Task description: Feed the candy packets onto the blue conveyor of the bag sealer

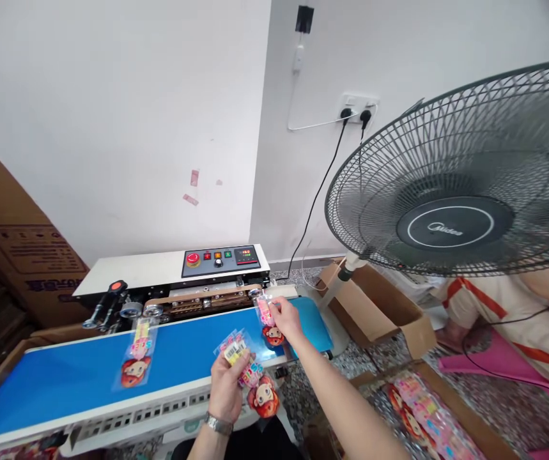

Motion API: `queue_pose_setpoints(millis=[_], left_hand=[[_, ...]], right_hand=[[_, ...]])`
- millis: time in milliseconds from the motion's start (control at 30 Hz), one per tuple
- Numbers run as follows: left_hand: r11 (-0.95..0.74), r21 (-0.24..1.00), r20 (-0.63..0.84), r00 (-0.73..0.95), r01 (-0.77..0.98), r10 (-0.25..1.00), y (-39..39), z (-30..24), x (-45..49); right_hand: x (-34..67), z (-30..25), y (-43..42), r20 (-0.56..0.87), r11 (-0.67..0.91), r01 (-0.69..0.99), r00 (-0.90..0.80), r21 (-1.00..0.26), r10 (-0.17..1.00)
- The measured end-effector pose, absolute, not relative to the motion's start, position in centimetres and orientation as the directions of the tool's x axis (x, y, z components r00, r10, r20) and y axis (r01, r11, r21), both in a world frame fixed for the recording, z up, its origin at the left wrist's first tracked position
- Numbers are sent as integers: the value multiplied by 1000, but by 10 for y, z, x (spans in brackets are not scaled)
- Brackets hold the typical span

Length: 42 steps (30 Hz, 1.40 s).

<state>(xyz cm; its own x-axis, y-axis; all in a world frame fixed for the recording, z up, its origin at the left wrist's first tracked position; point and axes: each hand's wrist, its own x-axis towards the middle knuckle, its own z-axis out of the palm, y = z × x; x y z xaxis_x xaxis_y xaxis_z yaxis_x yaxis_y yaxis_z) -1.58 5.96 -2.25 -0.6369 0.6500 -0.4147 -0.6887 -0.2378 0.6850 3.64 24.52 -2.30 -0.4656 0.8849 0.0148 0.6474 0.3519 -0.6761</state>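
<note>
While the right hand (pixel 286 319) pinches a clear picture packet (pixel 273 336) by its side toward the right end of a blue belt (pixel 188 354), the left hand (pixel 227 386) grips a small stack of matching packets (pixel 263 397) near its front edge. Likely light and slick (the film glints), each should flex easily; its flat edges offer the safest hold.

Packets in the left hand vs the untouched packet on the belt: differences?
Held packets: several together, gripped by the left hand. Belt packet: single, lying on the blue belt. In view, held packets slant down-right; belt packet slants down-left. Both show a red-haired face.
</note>
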Motion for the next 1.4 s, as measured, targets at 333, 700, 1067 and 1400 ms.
queue_pose_setpoints(millis=[333,700,1067,1400], left_hand=[[-293,726,-291,-664,-622,689,61,-16,-16],[-316,741,-236,-671,-592,703,61,-21,-16],[-325,677,-306,-654,-660,692,59,-20,-18],[-319,661,-292,-624,-680,725,61,-17,-13]], right_hand=[[78,3,161,-57,417,313,-851,-854,522],[82,-11,170,-52,177,229,-738,-957,673],[48,-31,240,-89,158,624,-345,-765,934],[54,-21,211,138,580,619,-612,-530,779]])
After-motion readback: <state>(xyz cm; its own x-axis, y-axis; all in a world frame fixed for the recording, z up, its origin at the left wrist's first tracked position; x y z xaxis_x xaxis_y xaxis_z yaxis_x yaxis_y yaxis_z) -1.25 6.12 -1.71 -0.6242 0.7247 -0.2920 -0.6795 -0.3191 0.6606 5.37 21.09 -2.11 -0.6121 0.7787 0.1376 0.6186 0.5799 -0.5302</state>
